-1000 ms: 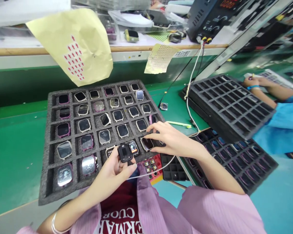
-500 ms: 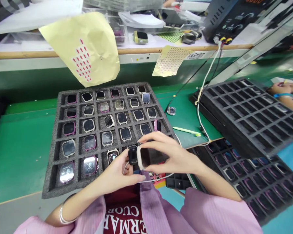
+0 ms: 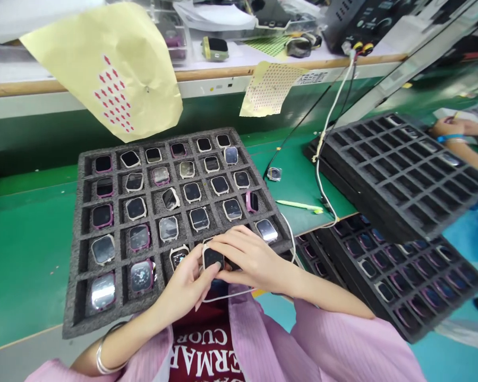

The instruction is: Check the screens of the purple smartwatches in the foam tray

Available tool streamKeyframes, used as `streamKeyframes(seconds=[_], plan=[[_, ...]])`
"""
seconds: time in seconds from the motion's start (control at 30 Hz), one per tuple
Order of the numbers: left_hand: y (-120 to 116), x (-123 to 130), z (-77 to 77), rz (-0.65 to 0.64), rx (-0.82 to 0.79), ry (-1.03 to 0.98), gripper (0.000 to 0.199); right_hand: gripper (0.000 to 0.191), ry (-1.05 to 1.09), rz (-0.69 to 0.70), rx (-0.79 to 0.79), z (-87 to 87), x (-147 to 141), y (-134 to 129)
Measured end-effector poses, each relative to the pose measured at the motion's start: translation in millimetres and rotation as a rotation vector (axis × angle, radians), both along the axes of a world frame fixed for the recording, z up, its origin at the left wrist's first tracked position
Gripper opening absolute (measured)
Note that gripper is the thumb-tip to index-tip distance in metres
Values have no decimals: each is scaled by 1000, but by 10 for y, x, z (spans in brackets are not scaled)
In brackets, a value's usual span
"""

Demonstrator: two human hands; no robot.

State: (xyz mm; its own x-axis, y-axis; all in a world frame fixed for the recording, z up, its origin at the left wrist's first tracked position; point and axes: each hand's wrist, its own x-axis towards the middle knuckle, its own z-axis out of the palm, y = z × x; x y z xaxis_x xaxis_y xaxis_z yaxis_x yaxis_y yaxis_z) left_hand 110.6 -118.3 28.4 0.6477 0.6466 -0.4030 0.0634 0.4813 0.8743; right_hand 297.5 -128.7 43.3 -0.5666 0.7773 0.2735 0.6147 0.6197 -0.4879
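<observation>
Both of my hands meet over the near edge of a grey foam tray (image 3: 69, 289), around a smartwatch case (image 3: 212, 255) with a dark screen and a pale frame. My left hand (image 3: 189, 281) grips it from the left, thumb on the lower part of the screen. My right hand (image 3: 249, 257) closes over its top and right side. A white cable (image 3: 233, 296) runs below the hands; whatever lies behind the watch is hidden. Smartwatch cases with pale or purple frames fill the tray's compartments, including a purple one with a lit dial (image 3: 142, 276).
A black foam tray stack (image 3: 418, 212) stands right, above a lower tray of watches (image 3: 386, 260). A light-green pen (image 3: 298, 206) and a small round item (image 3: 274, 173) lie on the green table. Yellow sticker sheets (image 3: 143, 69) hang from the shelf. Another person's hands (image 3: 454, 128) show at far right.
My right hand has brought the pale-framed watch left to my left hand, where a small dark object was held. Both hands now hold it together. The camera view has shifted slightly.
</observation>
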Motion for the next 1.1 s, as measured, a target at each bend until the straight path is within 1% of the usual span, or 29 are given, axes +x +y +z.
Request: streamKeyframes(seconds=[0.13, 0.3, 0.47, 0.6, 0.83, 1.0, 1.1], plan=[[11, -20, 12, -29, 5, -30, 36, 37, 101, -42, -37, -64, -13, -33], [19, -41, 14, -13, -3, -39, 35, 37, 160, -46, -69, -82, -23, -9], [25, -37, 5, -18, -14, -39, 34, 38, 159, -36, -94, -61, -25, -4], [26, -32, 11, -26, -18, -52, 32, 38, 155, -31, -83, -43, -20, -12], [20, -36, 4, -17, -6, -60, 31, 41, 101, -17, -103, -23, 2, -13], [16, -35, -10, -35, 5, -55, 24, 43, 84, -8, -94, -26, 12, -12], [18, -33, -4, -35, 2, -49, 24, 42, 94, -8, -88, -32, 12, -14]])
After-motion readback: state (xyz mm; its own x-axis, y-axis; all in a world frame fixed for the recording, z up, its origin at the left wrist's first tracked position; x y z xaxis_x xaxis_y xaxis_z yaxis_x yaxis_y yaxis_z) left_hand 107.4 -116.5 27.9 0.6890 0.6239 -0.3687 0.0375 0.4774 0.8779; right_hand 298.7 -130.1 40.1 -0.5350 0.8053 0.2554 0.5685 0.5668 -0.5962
